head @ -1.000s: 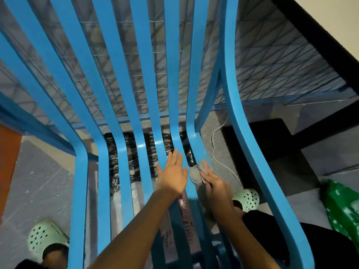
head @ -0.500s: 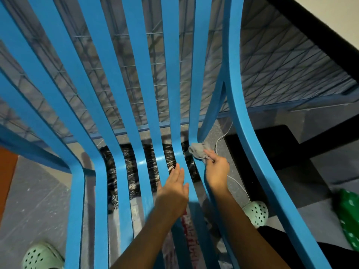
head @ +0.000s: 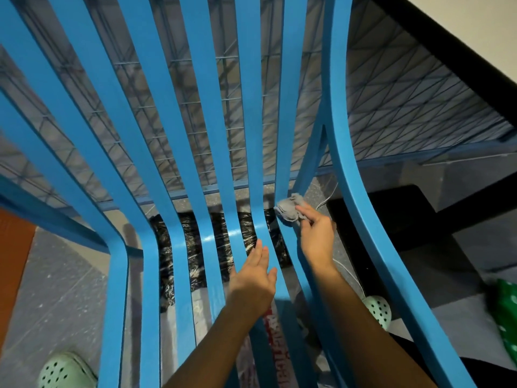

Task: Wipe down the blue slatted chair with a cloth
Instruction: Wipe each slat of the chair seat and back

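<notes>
Wipe in hand: last slat before the right side rail, at the seat-to-back bend.

The blue slatted chair [head: 119, 289] faces the person, with the seat near and the back rising away. The slats' long axis runs near to far, then curves upward. The left hand [head: 253, 278] lies flat on a seat slat right of centre, fingers straight and together, holding nothing; judged a brace. The cloth [head: 288, 210], a grey crumpled wad with no clear long axis, sits on that last slat at the bend. The right hand [head: 317, 236] grips it, fingers curled over, pressing it down. Next move, judged: stroke along the slat's length, keeping pressure through the curve. Which slats are already clean cannot be told.
</notes>
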{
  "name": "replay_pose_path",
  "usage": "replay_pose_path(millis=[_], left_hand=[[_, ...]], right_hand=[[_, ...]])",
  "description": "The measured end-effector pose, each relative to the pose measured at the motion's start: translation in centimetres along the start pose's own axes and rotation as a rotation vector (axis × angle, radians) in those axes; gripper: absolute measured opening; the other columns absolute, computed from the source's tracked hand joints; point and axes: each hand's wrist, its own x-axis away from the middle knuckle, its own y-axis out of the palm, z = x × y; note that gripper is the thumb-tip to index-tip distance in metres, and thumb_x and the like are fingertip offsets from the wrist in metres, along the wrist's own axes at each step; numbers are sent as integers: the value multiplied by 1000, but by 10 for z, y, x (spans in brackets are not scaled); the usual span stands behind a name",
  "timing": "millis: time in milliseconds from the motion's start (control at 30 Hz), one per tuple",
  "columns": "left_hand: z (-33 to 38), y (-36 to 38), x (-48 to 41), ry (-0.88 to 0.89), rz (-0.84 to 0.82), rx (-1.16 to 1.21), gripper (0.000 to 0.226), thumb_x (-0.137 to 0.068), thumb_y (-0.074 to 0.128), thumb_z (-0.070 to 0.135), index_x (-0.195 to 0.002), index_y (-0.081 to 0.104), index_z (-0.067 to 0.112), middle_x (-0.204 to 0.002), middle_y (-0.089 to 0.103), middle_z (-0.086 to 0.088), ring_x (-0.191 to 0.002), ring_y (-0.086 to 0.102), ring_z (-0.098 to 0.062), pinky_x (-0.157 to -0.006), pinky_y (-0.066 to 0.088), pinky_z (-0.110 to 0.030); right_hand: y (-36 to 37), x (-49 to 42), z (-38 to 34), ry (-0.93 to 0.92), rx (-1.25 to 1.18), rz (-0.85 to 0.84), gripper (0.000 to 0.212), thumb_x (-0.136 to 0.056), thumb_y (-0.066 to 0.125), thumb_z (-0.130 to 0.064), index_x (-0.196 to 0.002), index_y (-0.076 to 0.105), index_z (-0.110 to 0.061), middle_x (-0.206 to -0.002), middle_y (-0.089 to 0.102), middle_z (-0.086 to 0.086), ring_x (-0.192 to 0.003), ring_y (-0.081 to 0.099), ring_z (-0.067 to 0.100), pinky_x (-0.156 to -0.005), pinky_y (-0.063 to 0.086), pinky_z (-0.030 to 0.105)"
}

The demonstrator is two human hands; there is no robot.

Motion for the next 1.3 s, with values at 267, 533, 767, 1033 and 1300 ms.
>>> replay_pose_path(millis=[267,533,767,1033,1300], left_hand=[[1,-1,2,8,25,4,58,-102,25,41,-154,7,23,-152,-17,17,-141,-9,4,-118,21,-40],[-2,3,0,2,19,-24,58,-104,27,39,-154,4,23,-158,-15,14,-146,-4,0,-118,21,-43],[-4,5,-3,27,8,30,59,-103,31,39,-154,8,23,-152,-17,18,-146,5,1,-112,33,-42],[-4,4,-5,6,-19,8,60,-102,29,42,-155,6,25,-157,-15,17,-147,7,-2,-112,32,-41],[-5,1,-4,25,-17,-3,60,-102,29,42,-155,5,26,-151,-20,21,-146,10,-1,-110,36,-41]], right_hand=[[0,9,13,81,179,-112,37,-90,49,11,-118,67,-5,-127,64,7,-112,62,15,-97,32,7],[8,3,-8,-226,148,-117,27,-88,63,1,-112,71,-10,-102,55,0,-92,53,4,-93,43,13],[-2,-6,13,108,155,-7,21,-92,56,1,-106,67,-10,-103,66,6,-93,63,13,-78,45,16],[16,-6,3,-73,189,-88,16,-89,65,-8,-102,71,-15,-100,64,2,-90,60,11,-78,41,13],[8,-13,-12,-147,187,-174,17,-88,67,-10,-103,73,-14,-99,63,1,-88,58,10,-74,36,0]])
